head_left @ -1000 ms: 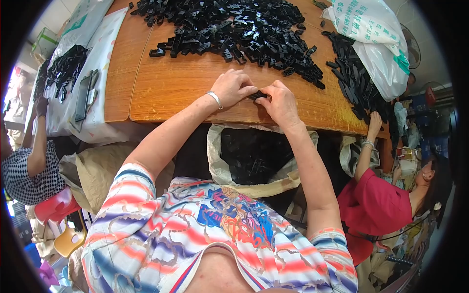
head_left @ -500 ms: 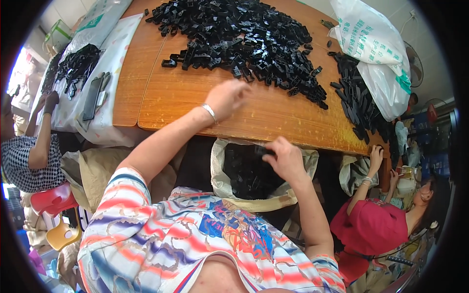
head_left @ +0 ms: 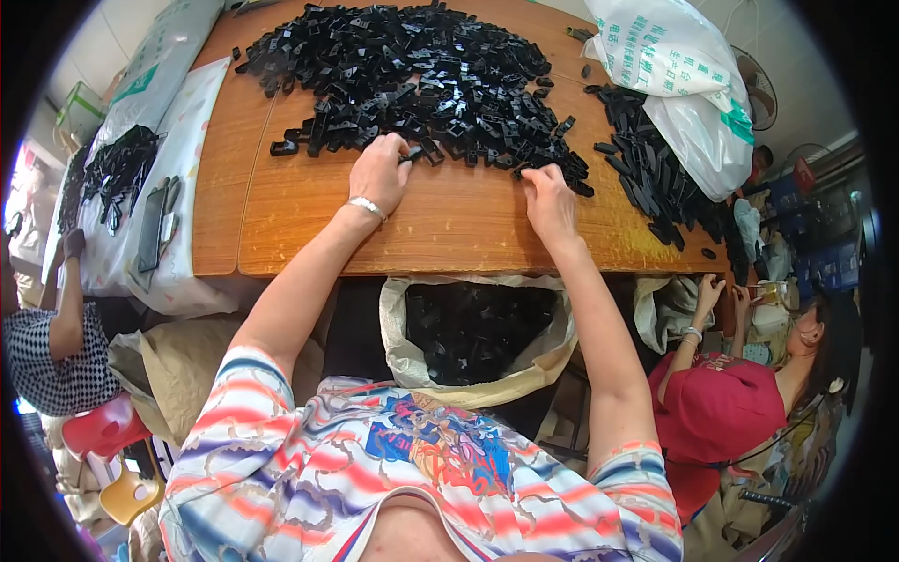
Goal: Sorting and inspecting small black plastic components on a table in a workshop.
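Counter (head_left: 459,225) of brown wood carries a large pile of small black pieces (head_left: 412,94) on its far side. Both hands are at the near edge of this pile.

Left hand (head_left: 382,173): fingers curled, thumb and forefinger closed on one black piece (head_left: 410,156). The gripped piece is just above the counter, beside the pile. Its visible end projects from the fingertips toward the right and slightly away from the person. The remainder is covered by the fingers; the full run of its long axis cannot be confirmed.

Right hand (head_left: 550,201): thumb and forefinger drawn together at the pile's right portion. Dark pieces lie directly at the fingertips; whether one is gripped cannot be told.

Orientation of the pile: pieces lie at mixed angles, with no common direction. To the right, a second heap consists of longer black strips (head_left: 637,169); many have their long axes running from far left to near right.

Markings: the white plastic bag (head_left: 684,56) behind the strips bears green printed characters and a green block. The shirt (head_left: 440,440) front bears a multicoloured print with letter shapes.

Below the counter edge, an open pale sack (head_left: 393,328) contains more dark pieces.
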Available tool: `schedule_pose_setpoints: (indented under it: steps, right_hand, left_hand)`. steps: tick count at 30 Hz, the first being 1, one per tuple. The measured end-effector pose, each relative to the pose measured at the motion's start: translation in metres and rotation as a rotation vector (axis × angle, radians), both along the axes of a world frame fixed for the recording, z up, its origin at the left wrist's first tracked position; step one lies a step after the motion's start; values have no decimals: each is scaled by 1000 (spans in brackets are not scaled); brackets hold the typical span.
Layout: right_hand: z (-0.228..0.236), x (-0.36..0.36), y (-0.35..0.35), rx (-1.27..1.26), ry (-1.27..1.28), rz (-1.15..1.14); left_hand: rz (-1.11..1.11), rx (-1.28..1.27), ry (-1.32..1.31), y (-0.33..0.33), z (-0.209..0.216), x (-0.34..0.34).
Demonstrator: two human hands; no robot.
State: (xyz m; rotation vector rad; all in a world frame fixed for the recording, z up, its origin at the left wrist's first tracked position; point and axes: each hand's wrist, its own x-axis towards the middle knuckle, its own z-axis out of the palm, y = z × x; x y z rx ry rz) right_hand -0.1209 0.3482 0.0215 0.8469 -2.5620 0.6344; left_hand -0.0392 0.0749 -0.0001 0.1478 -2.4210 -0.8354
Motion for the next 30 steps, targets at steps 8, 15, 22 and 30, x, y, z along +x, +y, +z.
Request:
schedule_pose_setpoints:
  steps: [8,15,22,30]
  right_hand:
    - [14,-13,-21,232,-56,-79]
    - [11,16,-5,33,-266,27]
    - [8,74,-47,-217,-306,267]
    - [-1,74,-49,-194,-226,253]
  left_hand:
    - [-319,203,-164,35,-2,38]
    - [-379,220,-79,41,3,48]
    - [-374,102,-122,37,-9,41]
    - [-383,21,-113,44,3,39]
